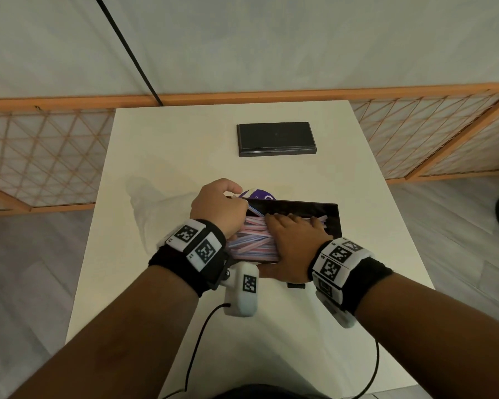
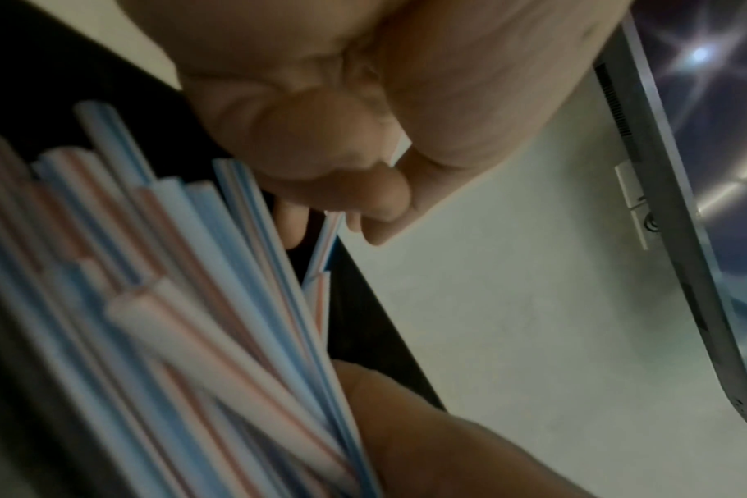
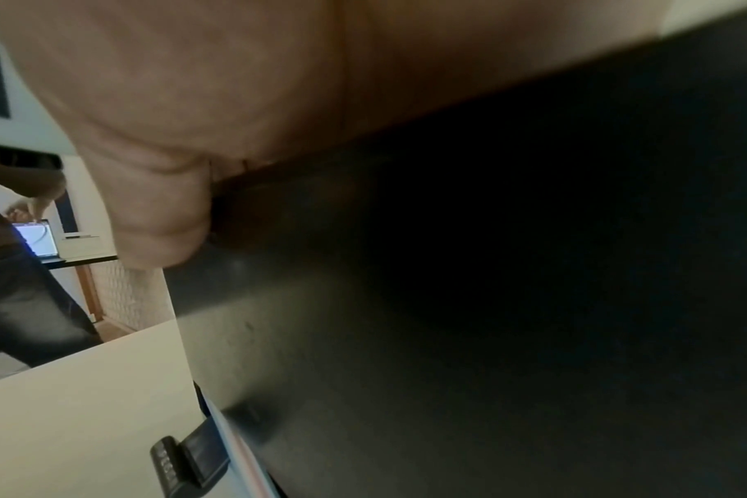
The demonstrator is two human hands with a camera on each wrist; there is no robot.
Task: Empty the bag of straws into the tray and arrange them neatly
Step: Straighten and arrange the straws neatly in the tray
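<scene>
A black tray [image 1: 323, 210] lies mid-table with a loose heap of pink-and-blue striped straws [image 1: 251, 246] in its left half. My right hand [image 1: 288, 226] lies flat on the heap, fingers straight and pointing left. At the tray's far left corner my left hand [image 1: 238, 197] is curled and pinches a single straw [image 2: 325, 242] between thumb and fingers [image 2: 376, 198]. The straw ends [image 2: 171, 286] fan out close below that hand. A purple bag [image 1: 257, 194] peeks out just behind the tray. In the right wrist view my palm [image 3: 235, 84] rests on the tray [image 3: 491, 269].
A black rectangular lid or box [image 1: 275, 138] sits at the far middle of the white table [image 1: 156, 168]. A small black clip-like object [image 1: 296, 285] lies at the tray's near edge. Wooden lattice screens flank the table. Another person and a laptop [image 3: 39, 241] stand far off.
</scene>
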